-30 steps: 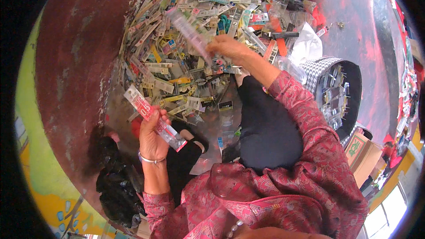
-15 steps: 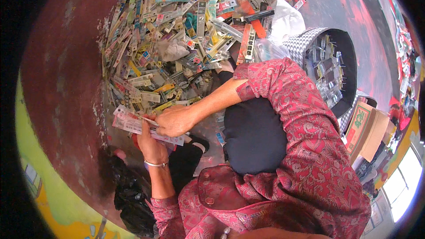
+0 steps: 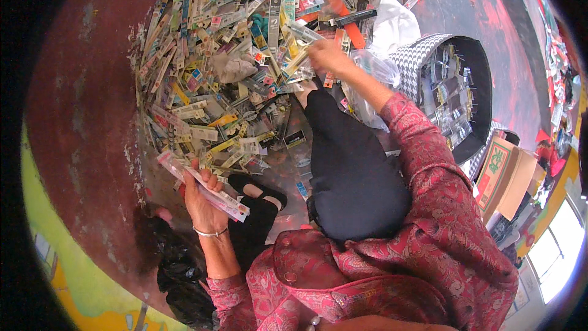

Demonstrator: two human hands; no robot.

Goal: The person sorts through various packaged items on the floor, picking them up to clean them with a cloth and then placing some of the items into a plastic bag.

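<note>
My left hand [image 3: 205, 199], with a bangle on the wrist, is closed round a long, narrow pink-and-clear plastic packet [image 3: 202, 184] at the near left edge of the pile. It may be several thin packets stacked; I cannot tell. Farther off, my right hand [image 3: 329, 57] reaches over the right side of a heap of narrow packets [image 3: 202, 113]. Its fingertips are close to a yellowish strip packet [image 3: 296, 62] and a clear, pale one [image 3: 304, 30]. The fingers are too small and partly hidden to show whether they grip either.
A black-and-white patterned bin [image 3: 413, 64] holding clear packets lies tipped at the right, a cardboard box [image 3: 505, 178] beyond it. Clear plastic bags [image 3: 373, 73] and a white bag [image 3: 395, 24] lie beside the bin. Black plastic [image 3: 180, 270] is at the lower left.
My right hand has left the pink packet and moved away to the far right of the heap. My left hand keeps the packet, now tilted more steeply.
</note>
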